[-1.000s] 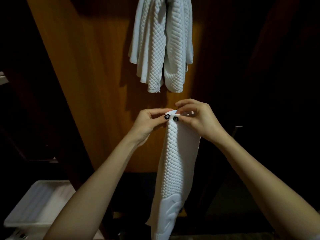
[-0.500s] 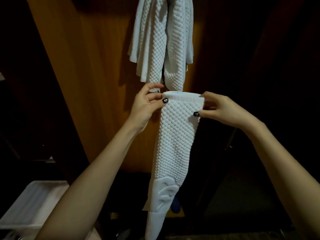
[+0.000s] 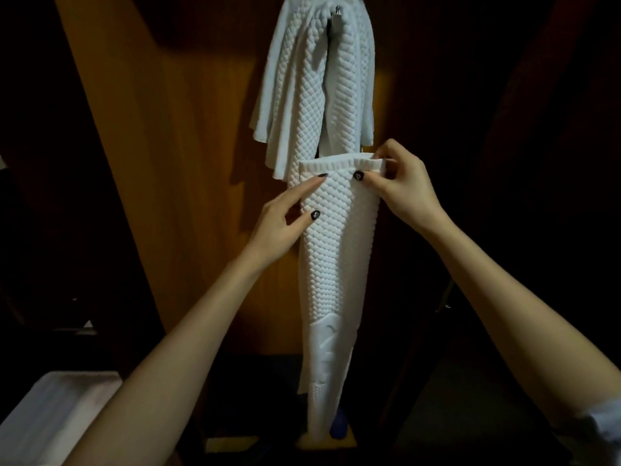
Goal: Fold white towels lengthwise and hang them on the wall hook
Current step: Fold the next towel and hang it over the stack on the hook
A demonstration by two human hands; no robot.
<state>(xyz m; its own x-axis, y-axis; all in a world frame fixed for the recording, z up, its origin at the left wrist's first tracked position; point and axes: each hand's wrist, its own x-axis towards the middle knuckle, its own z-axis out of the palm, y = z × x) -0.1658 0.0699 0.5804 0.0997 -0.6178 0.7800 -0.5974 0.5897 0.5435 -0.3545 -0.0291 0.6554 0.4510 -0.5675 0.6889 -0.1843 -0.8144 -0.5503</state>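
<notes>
The right hand [image 3: 400, 186] pinches the top right corner of a folded white towel [image 3: 339, 250], thumb in front and fingers curled behind the ribbed hem [image 3: 339, 163], so the whole long strip hangs from that one grip. The left hand [image 3: 282, 220] lies flat and loose against the towel's left edge, forefinger and thumb touching the front and closing on nothing, probably to steady the fold and keep the layers lined up. The towel hangs in the air just below the white towels [image 3: 302, 95] already draped over the wall hook [image 3: 337, 10], against an orange wooden panel [image 3: 188, 163]. The cloth is thick, with a raised diamond quilting (a smooth embossed band [image 3: 331, 344] breaks it near the bottom) and falls narrow and limp.
</notes>
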